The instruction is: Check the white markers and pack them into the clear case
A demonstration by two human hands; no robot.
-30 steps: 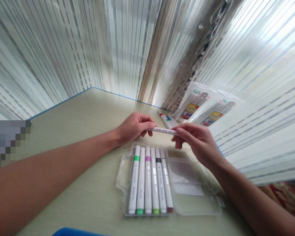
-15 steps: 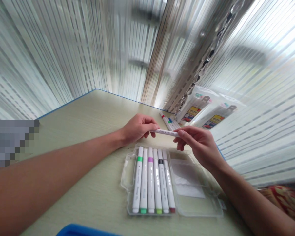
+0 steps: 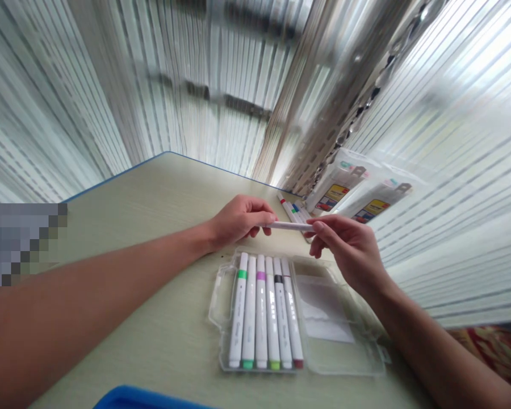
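Between my two hands a white marker (image 3: 292, 226) lies level above the table, its ends hidden by my fingers. My left hand (image 3: 243, 218) pinches its left end. My right hand (image 3: 344, 241) pinches the right end between thumb and fingers. Just below them an opened clear plastic case (image 3: 215, 304) lies flat. Its left half holds a row of several white markers (image 3: 262, 318) with green, purple, black and dark red markings. In the right half lies a white paper (image 3: 326, 309).
Several more markers (image 3: 288, 207) lie behind my hands. Two clear packages (image 3: 334, 187) with yellow and red labels stand against the curtain (image 3: 221, 130). A blue object (image 3: 140, 397) shows at the near edge of the table (image 3: 145, 324), and patterned red fabric (image 3: 494, 349) at the right.
The marker has rolled or turned in my fingers: its printed text faced me before and now a plain side shows. My right hand has shifted slightly right.
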